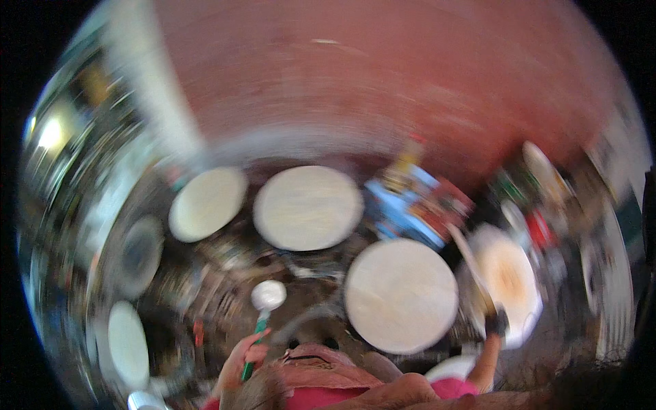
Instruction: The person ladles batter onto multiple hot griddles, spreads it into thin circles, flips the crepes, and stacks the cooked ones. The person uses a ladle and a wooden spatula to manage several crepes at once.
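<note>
A green handle with a round whitish head, perhaps a ladle, is gripped in my left hand. My right hand, which looks dark as if gloved or coated, is closed on a long, thin, light-coloured stick or blade. That tool lies across the left side of a white disc with a browned middle. Between my hands is a large, pale round disc. Motion blur hides what the discs are made of and whether the tool touches the browned one.
More pale discs stand ahead, ahead left and far left. A blue object, perhaps a box, sits beyond the near disc. Behind rises a reddish wall. A red item is at the right. Blurred clutter lies between the discs.
</note>
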Tool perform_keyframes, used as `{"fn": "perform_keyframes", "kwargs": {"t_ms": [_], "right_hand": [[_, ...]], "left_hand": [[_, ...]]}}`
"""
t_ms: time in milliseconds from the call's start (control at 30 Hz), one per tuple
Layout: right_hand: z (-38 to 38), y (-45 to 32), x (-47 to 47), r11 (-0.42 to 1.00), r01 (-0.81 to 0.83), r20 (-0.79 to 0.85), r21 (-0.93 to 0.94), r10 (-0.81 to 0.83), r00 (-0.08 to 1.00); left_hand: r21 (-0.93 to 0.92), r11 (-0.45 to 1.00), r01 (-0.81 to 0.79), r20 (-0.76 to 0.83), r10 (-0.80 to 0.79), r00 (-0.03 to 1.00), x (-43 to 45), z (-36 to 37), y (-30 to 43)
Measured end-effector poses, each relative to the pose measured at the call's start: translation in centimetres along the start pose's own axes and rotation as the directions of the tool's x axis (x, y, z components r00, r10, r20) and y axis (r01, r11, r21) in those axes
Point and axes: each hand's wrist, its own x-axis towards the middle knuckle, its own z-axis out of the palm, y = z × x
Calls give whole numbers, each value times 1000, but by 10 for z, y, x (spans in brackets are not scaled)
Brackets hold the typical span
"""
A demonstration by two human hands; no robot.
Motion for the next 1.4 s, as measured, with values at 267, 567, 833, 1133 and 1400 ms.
{"fn": "perform_keyframes", "kwargs": {"t_ms": [267,567,833,1133,1400], "right_hand": [[86,-357,-105,593,589,112,549,-751,651],[57,-615,-472,-94,805,295,586,-900,-320],[36,-669,-929,-881,371,35,292,-378,-925],[72,-636,-1054,-933,259,315,250,-175,-933],[114,-637,-1006,-868,398,348,296,-290,-892]], "left_hand": [[-491,857,-153,119,240,963,-54,-70,-45],[-304,167,-938,-270,929,254,-232,-196,-206],[-45,1,-999,-743,668,34,-378,-455,-264],[-229,270,-935,-928,230,294,-370,-645,-257],[-542,-33,-840,-737,499,456,-421,-597,-227]]}}
